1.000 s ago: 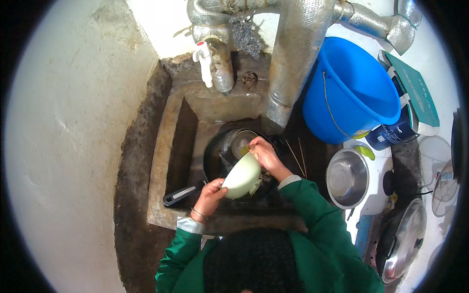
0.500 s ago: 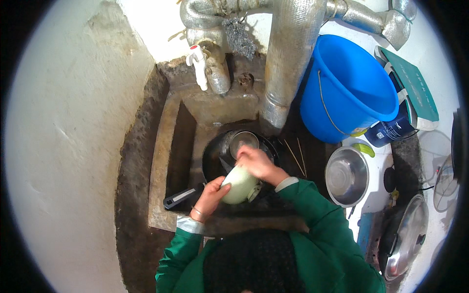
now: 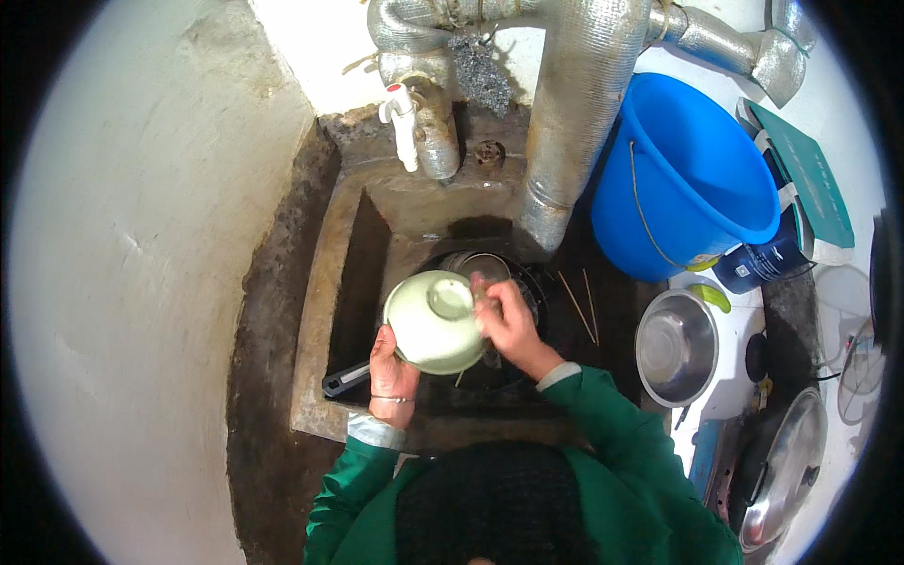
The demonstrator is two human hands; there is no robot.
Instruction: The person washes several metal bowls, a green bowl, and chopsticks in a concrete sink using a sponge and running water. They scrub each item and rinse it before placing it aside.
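Observation:
My left hand [image 3: 392,379] grips the rim of a pale green bowl [image 3: 426,331], which is tilted with its footed underside facing up. Against the bowl's right side lies my right hand [image 3: 516,331], its fingers curled and partly blurred. Whether it holds a cloth or scrubber I cannot make out. Below the bowl, a black pan [image 3: 539,299] sits in the stone sink [image 3: 315,311], its handle [image 3: 345,380] pointing left. A round metal bowl [image 3: 488,265] shows inside the pan, partly covered by the green bowl and my hand.
A white tap [image 3: 403,132] stands over the sink's back edge. To the right are two thin sticks [image 3: 579,306], a blue bucket [image 3: 650,198], a steel basin [image 3: 676,348] and a lidded wok [image 3: 786,471]. A foil-wrapped pipe [image 3: 570,122] rises behind the sink.
The green bowl has turned so its underside faces up, and it has shifted slightly left. My right hand has moved from its top to its right side. The whole view has shifted a little.

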